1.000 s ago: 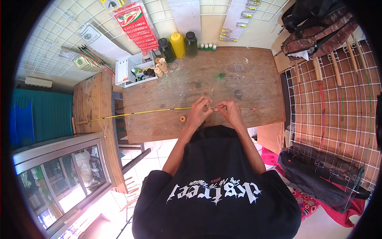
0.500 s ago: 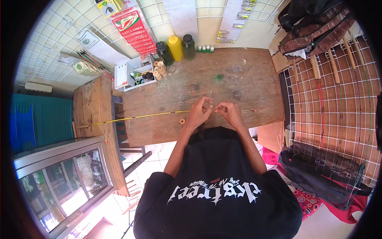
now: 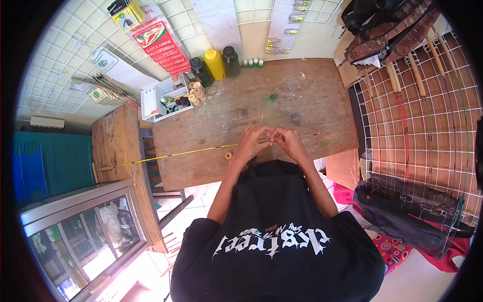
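A thin yellow fishing rod (image 3: 193, 151) with dark bands lies across the wooden table and runs left past its edge. My left hand (image 3: 254, 143) has its fingers curled in a pinch round the rod. Close against it, my right hand (image 3: 287, 142) pinches at the same stretch of rod, fingertips nearly meeting the left ones. Beyond the right hand the thin tip of the rod shows, ending in a pinkish-red bit (image 3: 318, 133). Any fine thread between the fingertips is too small to make out. A small round wooden spool (image 3: 228, 155) rests beside my left wrist.
On the table (image 3: 241, 110) stand a white box (image 3: 166, 108) of small items, wooden spools (image 3: 196, 93), dark bottles and a yellow bottle (image 3: 214, 64), and several small green vials (image 3: 252, 63). Rods (image 3: 400, 110) hang on the white grid at right. A second wooden surface (image 3: 115, 133) stands left.
My fingertips have drawn closer together, and my left hand's fingers are lower and more curled. The rod's tip has shifted slightly left and up. The whole view has tilted a little.
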The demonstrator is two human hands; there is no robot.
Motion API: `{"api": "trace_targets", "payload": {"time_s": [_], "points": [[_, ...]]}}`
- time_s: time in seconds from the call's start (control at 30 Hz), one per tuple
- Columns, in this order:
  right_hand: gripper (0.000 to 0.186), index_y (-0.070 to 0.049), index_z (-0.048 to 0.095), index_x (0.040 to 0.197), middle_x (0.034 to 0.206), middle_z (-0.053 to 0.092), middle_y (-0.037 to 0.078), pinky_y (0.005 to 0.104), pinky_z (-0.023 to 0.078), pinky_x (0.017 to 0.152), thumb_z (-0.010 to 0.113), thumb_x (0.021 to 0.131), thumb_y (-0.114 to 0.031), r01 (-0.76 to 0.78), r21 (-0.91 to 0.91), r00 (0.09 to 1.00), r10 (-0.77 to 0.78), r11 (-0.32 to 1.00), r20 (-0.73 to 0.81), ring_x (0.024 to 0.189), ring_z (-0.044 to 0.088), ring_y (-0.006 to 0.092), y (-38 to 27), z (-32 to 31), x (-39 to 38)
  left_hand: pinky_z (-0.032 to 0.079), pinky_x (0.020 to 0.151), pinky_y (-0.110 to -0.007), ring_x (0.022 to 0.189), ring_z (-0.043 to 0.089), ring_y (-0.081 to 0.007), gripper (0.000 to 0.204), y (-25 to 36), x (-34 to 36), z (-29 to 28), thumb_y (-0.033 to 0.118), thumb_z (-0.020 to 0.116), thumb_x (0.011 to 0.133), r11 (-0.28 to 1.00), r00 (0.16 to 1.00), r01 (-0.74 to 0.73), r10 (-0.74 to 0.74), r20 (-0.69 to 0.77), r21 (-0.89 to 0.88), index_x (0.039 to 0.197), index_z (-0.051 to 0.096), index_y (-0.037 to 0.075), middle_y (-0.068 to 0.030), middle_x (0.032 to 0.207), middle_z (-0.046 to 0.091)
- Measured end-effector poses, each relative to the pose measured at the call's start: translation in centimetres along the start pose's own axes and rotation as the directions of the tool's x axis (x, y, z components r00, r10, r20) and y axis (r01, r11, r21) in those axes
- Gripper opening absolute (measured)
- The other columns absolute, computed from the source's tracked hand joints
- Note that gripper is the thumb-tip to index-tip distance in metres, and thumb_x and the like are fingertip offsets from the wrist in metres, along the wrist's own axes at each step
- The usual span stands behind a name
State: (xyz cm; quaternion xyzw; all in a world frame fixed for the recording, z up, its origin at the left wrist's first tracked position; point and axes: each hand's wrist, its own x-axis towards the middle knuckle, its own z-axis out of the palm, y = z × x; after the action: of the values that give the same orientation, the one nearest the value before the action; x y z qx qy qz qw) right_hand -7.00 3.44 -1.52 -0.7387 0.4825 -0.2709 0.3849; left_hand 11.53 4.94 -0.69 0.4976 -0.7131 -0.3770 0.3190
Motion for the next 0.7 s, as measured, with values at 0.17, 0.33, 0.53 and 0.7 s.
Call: {"api": "trace_targets", "payload": {"time_s": [0.17,0.33,0.53,0.7], "points": [[0.010,-0.001,0.063,0.089,0.077,0.063,0.011,0.0339,0.042,0.056,0.066,0.079,-0.003,0.054,0.040,0.998,-0.053,0.998,-0.029,0.060,0.053,0.0197,0.3,0.0,0.0,0.046,0.064,-0.033,0.065,0.056,-0.0192,0.028,-0.7,0.7,1.1,0.014,0.076,0.069,0.993,0.997,0.076,-0.078,-0.018,-0.095,0.094,0.066,0.006,-0.0061,0.078,0.067],[0.010,-0.001,0.063,0.089,0.076,0.064,0.011,0.0329,0.042,0.055,0.066,0.079,-0.004,0.006,0.059,1.000,-0.006,0.998,0.006,0.058,0.053,0.0180,0.0,-0.6,0.0,0.044,0.055,-0.028,0.057,0.052,-0.0118,0.021,-1.1,0.8,1.6,0.009,0.075,0.070,0.956,0.990,0.129,-0.140,-0.022,-0.265,0.089,0.069,0.005,-0.0056,0.072,0.068],[0.009,0.001,0.063,0.089,0.079,0.067,0.014,0.0343,0.046,0.062,0.063,0.080,-0.001,-0.120,0.052,0.990,0.116,0.991,0.077,0.068,0.063,0.0248,-1.2,-1.6,0.1,0.042,0.054,-0.027,0.056,0.049,-0.0096,0.019,-1.2,1.2,1.8,0.008,0.075,0.071,0.955,0.984,0.169,-0.177,-0.011,-0.242,0.089,0.070,0.004,-0.0039,0.070,0.067],[0.009,0.000,0.063,0.090,0.077,0.067,0.011,0.0315,0.045,0.058,0.063,0.081,-0.003,-0.148,0.171,0.987,0.133,0.974,0.096,0.061,0.057,0.0151,-0.1,-1.8,0.0,0.036,0.050,-0.025,0.053,0.041,-0.0056,0.020,-0.8,1.4,2.0,0.010,0.076,0.071,0.955,0.977,0.212,-0.206,0.051,-0.205,0.089,0.069,0.004,-0.0019,0.069,0.066]]}}
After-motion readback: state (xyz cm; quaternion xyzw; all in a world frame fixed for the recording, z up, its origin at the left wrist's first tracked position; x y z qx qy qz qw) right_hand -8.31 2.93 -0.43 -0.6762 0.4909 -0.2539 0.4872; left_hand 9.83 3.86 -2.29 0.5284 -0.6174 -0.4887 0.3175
